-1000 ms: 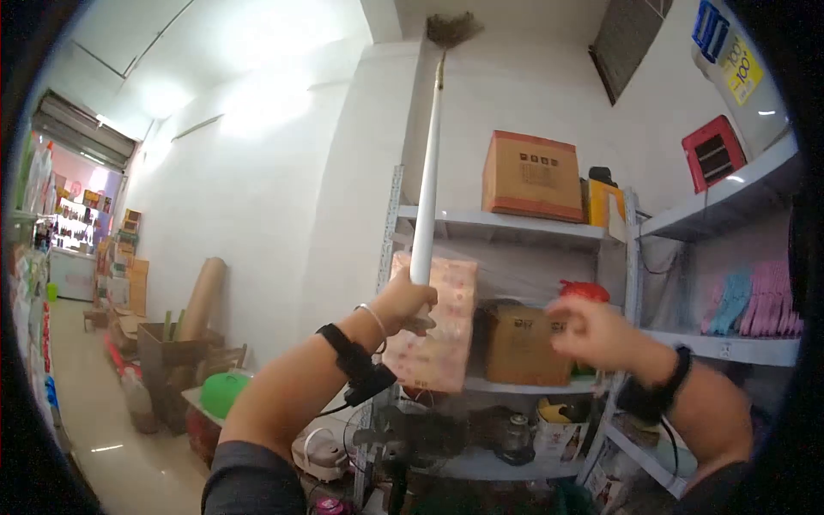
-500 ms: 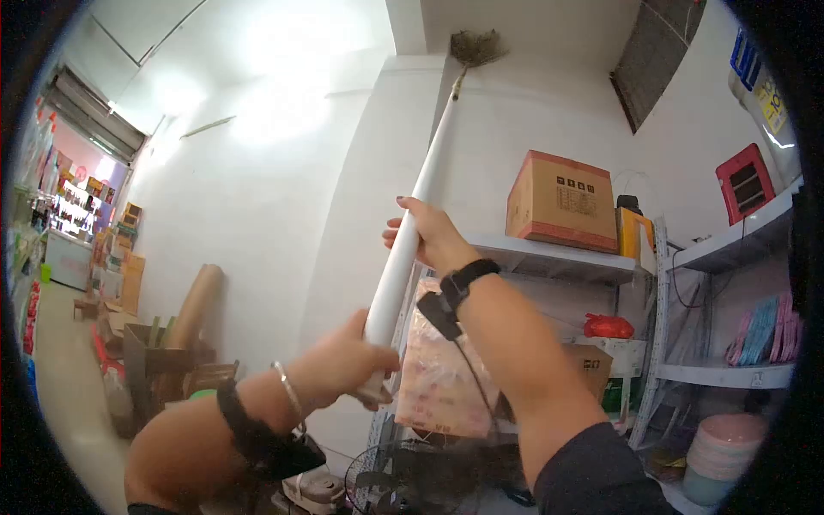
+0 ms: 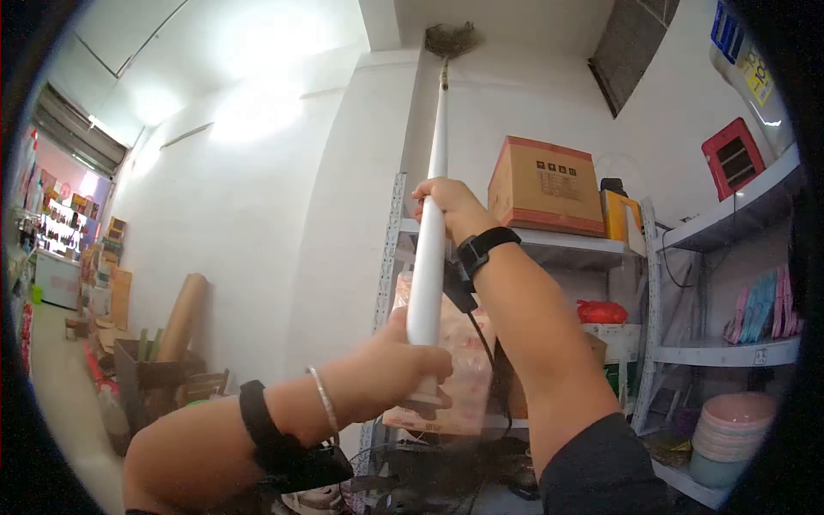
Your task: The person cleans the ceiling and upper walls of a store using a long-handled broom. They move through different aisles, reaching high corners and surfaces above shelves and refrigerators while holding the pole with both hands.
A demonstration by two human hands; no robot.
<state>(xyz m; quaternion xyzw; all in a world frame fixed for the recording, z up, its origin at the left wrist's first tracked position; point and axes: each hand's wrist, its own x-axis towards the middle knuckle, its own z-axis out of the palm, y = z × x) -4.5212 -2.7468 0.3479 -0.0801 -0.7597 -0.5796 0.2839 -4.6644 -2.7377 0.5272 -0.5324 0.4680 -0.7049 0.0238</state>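
Note:
A long white pole [image 3: 429, 283] slants up and away from me, with a bushy dark brush head [image 3: 452, 39] at its far end. The bristles are up by the ceiling, close to the wall corner beside the pillar; whether they touch cannot be made out. Low on the pole, my left hand [image 3: 399, 365] is wrapped round its near end. Higher up, my right hand [image 3: 451, 206] grips the shaft, fingers curled about it. Black straps are on both wrists, and a bracelet [image 3: 323, 403] is on the left one.
Metal shelving [image 3: 558, 245] on the right carries a large cardboard box [image 3: 549, 184]. On the right-hand shelves are a red-framed item [image 3: 734, 159], pink and blue hangers [image 3: 760, 305] and stacked basins [image 3: 734, 425]. A brown roll [image 3: 184, 322] leans at left. A dark fan [image 3: 403, 481] stands below.
The pole's lower end and my left hand have swung to the right, so the pole stands steeper in view. The brush head appears slightly further left and up as the view shifts.

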